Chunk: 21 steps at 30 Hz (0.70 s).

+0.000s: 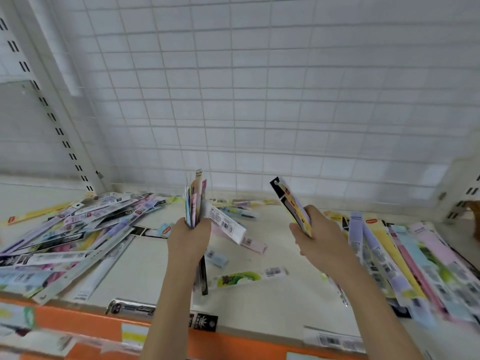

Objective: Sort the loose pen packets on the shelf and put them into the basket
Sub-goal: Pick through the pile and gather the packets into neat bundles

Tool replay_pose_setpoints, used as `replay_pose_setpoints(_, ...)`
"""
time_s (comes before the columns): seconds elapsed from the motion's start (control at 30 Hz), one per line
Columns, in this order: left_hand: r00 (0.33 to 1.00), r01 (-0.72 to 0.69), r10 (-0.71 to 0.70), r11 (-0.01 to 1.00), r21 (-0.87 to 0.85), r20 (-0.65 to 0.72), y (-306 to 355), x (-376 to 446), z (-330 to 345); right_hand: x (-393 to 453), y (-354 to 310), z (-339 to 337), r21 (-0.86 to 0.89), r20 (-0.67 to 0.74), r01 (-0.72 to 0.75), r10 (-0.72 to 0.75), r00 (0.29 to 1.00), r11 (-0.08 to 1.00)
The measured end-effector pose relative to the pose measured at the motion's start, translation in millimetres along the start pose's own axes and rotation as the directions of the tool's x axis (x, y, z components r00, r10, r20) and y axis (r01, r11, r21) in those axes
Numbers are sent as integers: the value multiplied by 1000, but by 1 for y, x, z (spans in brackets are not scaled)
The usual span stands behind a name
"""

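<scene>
left hand (189, 239) grips packet bundle (195, 198) (upright); right hand (318, 239) holds seemingly one packet (292, 203)

**A:** Where does everything sit from where I'm looking?

**B:** I see the shelf (272, 302) spread below me, its front edge strip (233, 341) nearest at 6 o'clock, the wire grid back panel (259, 100) rising behind at 12.

**A:** And the packets?

**B:** One heap of packets (65, 235) lies on the shelf at 9 o'clock, another heap (405, 255) at 3. Between them, a few loose packets (239, 278) lie apart. My left hand (189, 237) holds a bundle of packets (196, 198) upright above the centre; my right hand (319, 240), just right of it, holds a few packets (291, 201) tilted toward 11.
</scene>
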<state>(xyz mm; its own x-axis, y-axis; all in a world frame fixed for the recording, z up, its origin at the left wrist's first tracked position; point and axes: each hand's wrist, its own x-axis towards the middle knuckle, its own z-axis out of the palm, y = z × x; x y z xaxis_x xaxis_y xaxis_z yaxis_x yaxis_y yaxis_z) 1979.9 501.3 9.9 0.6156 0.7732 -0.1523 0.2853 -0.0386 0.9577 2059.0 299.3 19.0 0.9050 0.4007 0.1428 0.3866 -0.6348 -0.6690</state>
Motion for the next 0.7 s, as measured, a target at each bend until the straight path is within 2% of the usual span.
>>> replay_pose_setpoints(0.13,992,126,-124,988,-85,23,3,-9,7,-5,14,-2,-27,31,17,-16,999,999)
replay_pose_setpoints(0.23,988,151,-144,977,-148,56,8,-14,7,-4,19,-2,-46,51,39,-36,998,998)
replay_pose_setpoints(0.37,969,207,-146,922,-327,200,12,-17,4,0,21,0,-70,79,48,-43,996,996)
replay_pose_setpoints(0.43,960,221,-167,944,-246,223,9,-12,1,1,22,2,-86,80,53,-46,996,995)
replay_pose_setpoints(0.53,976,160,-148,985,-66,159,10,-12,-2,3,17,6,-136,99,61,-48,994,989)
replay_pose_setpoints(0.7,990,84,-72,992,-96,121,12,-8,-5,1,6,13,-166,130,60,-38,991,984)
